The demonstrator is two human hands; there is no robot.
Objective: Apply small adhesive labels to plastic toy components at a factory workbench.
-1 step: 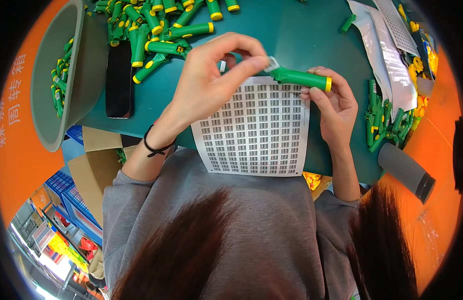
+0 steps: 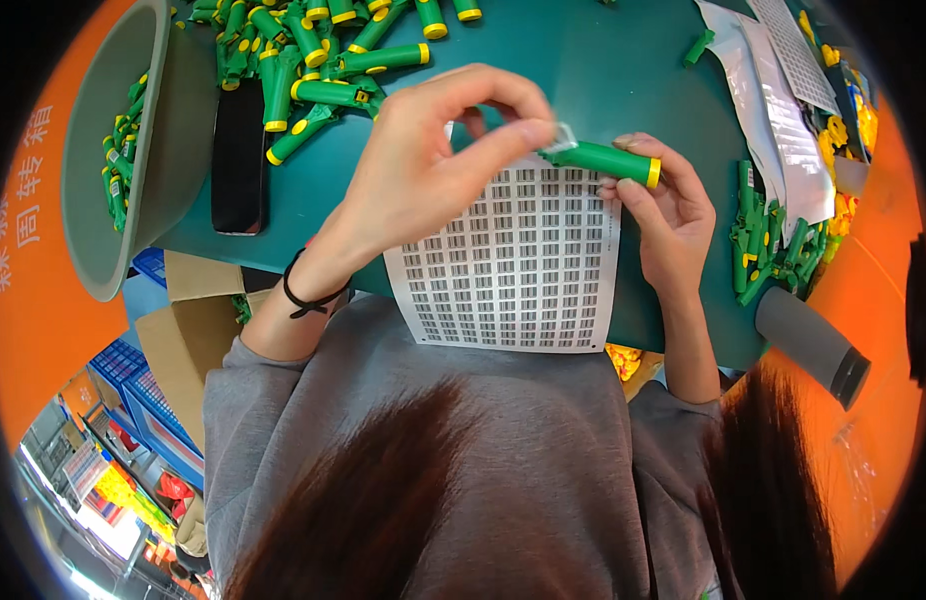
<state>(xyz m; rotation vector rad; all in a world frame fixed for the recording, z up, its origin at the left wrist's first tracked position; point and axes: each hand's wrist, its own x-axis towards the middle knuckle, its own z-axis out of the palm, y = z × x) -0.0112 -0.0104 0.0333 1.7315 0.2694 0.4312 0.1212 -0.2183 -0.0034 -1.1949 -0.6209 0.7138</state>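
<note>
My right hand (image 2: 676, 215) holds a green plastic cylinder (image 2: 608, 158) with a yellow end, thumb below and fingers behind. Between the thumb and forefinger of my left hand (image 2: 423, 160) is a small pale sticker (image 2: 565, 138). It overlaps the narrow left end of the cylinder; whether it is stuck there I cannot tell. Under both hands lies a white sheet (image 2: 513, 270) covered with rows of small barcode labels, its near edge against my grey shirt.
A heap of green cylinders (image 2: 313, 50) lies at the far left beside a black phone (image 2: 239, 160). A grey-green tub (image 2: 183, 150) holds more. At right are another green pile (image 2: 773, 240), white papers (image 2: 773, 110) and a grey tumbler (image 2: 808, 340). A cardboard box (image 2: 178, 350) stands lower left.
My left hand has shifted slightly right, bringing the sticker over the cylinder's left end. The cylinder has tilted a little; my right hand stays nearly still.
</note>
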